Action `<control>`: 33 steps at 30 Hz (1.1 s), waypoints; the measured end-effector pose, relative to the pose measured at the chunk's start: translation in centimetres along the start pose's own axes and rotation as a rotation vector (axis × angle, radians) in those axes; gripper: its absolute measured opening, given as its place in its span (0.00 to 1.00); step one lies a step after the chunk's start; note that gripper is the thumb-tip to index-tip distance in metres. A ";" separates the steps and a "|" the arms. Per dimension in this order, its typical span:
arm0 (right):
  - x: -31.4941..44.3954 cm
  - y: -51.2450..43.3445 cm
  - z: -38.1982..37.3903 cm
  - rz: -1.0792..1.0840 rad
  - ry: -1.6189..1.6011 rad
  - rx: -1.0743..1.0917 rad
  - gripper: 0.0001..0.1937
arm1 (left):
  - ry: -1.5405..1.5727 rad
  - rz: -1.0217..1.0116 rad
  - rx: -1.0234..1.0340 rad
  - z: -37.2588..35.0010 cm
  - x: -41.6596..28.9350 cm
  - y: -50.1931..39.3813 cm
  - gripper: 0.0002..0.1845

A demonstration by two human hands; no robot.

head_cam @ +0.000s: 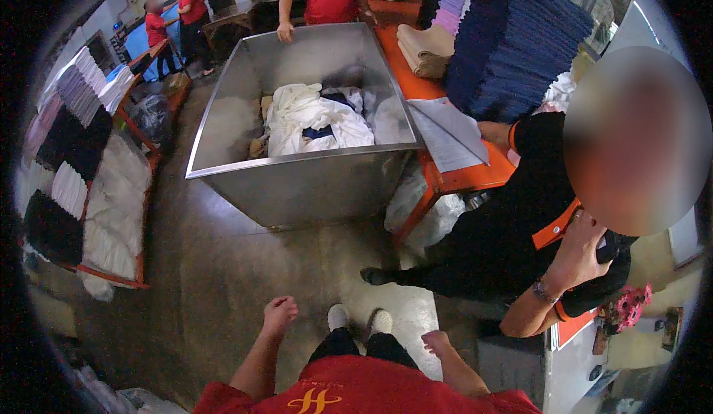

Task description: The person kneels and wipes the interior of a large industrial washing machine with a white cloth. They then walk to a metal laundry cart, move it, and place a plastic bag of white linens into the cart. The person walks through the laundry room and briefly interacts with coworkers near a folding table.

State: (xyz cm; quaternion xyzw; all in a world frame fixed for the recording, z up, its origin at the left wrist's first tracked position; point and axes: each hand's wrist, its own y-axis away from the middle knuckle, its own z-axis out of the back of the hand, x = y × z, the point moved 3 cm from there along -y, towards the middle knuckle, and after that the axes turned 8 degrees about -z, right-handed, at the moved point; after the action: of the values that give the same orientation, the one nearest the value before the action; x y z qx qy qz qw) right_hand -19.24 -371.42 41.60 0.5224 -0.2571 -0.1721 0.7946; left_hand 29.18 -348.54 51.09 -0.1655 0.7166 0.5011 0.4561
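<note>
My left hand (280, 315) hangs in front of me with its fingers curled in, nothing seen in it. On the other side, my right hand (437, 342) is held low with the fingers loosely curled, also without a visible object. Neither one touches anything. Ahead of them stands a large stainless steel bin (301, 191) with an open top. Inside it lies a heap of white cloth (317, 116), with some dark blue fabric (318, 132) showing among it.
An orange table (468, 175) carries papers (445, 135), folded beige cloth (426, 52) and tall stacks of navy linen (518, 46). A person in black (501, 230) sits at right, holding a dark device. Another person's hand (286, 31) rests on the bin's rim. A linen rack (146, 219) stands left.
</note>
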 end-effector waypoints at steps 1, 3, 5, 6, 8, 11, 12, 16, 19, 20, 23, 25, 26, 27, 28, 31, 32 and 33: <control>-1.2 -0.5 0.4 -0.089 0.032 -0.036 0.13 | -0.001 -0.016 0.036 -1.6 -0.7 -0.1 0.06; -3.0 -0.7 0.6 -0.146 -0.165 0.030 0.11 | -0.008 -0.057 0.129 -3.5 -1.2 -0.3 0.06; -3.8 -0.6 0.8 -0.148 -0.272 0.091 0.10 | -0.069 -0.023 0.208 -3.7 0.0 -0.2 0.07; -3.8 -0.4 0.9 -0.107 -0.305 0.124 0.10 | -0.342 -0.076 0.276 -3.0 0.7 0.2 0.09; -3.2 0.0 1.2 -0.043 -0.340 0.135 0.10 | -0.627 0.110 0.310 -0.9 3.1 0.6 0.11; -1.1 0.3 1.5 0.055 -0.376 0.077 0.12 | -0.619 0.339 0.226 3.5 6.3 1.4 0.14; -0.2 0.1 1.5 0.080 -0.406 0.084 0.12 | -0.541 0.411 0.169 4.9 7.2 1.2 0.15; 2.5 -0.8 1.3 0.038 -0.307 0.050 0.14 | -0.396 0.422 0.088 8.6 9.0 -0.7 0.16; 3.7 -1.6 1.2 0.109 -0.301 0.084 0.15 | -0.349 0.414 0.080 8.2 9.3 -2.1 0.17; 3.7 -1.8 1.2 0.062 -0.258 0.067 0.15 | -0.376 0.401 0.114 7.3 9.3 -2.5 0.16; 3.7 -2.1 1.3 0.076 -0.195 0.060 0.16 | -0.260 0.334 0.142 4.0 8.8 -2.7 0.15; 3.6 -2.1 1.2 0.053 -0.197 0.095 0.16 | -0.135 0.319 0.148 2.2 8.6 -2.3 0.15; 3.7 -2.1 1.3 0.055 -0.189 0.088 0.16 | -0.082 0.329 0.160 1.4 8.7 -2.2 0.15; 3.8 -2.0 1.4 0.063 -0.191 0.096 0.16 | -0.046 0.359 0.131 1.1 8.9 -2.0 0.15; 3.8 -1.9 1.5 0.074 -0.186 0.086 0.16 | -0.098 0.323 0.166 0.9 9.0 -1.9 0.14; 3.9 -1.5 1.6 0.060 -0.199 0.062 0.15 | -0.254 0.294 0.168 2.1 10.2 -1.5 0.12; 3.7 -1.3 1.5 0.017 -0.196 0.059 0.15 | -0.277 0.300 0.178 2.9 10.6 -1.3 0.11; 3.8 -1.1 1.4 0.047 -0.165 0.056 0.14 | -0.317 0.313 0.183 3.7 11.1 -1.2 0.11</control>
State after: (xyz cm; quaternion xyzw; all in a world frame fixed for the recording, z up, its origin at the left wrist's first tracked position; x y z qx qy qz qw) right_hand -17.06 -374.94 41.94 0.5223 -0.3387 -0.1889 0.7595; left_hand 25.94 -343.38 41.05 0.0702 0.6955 0.5183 0.4927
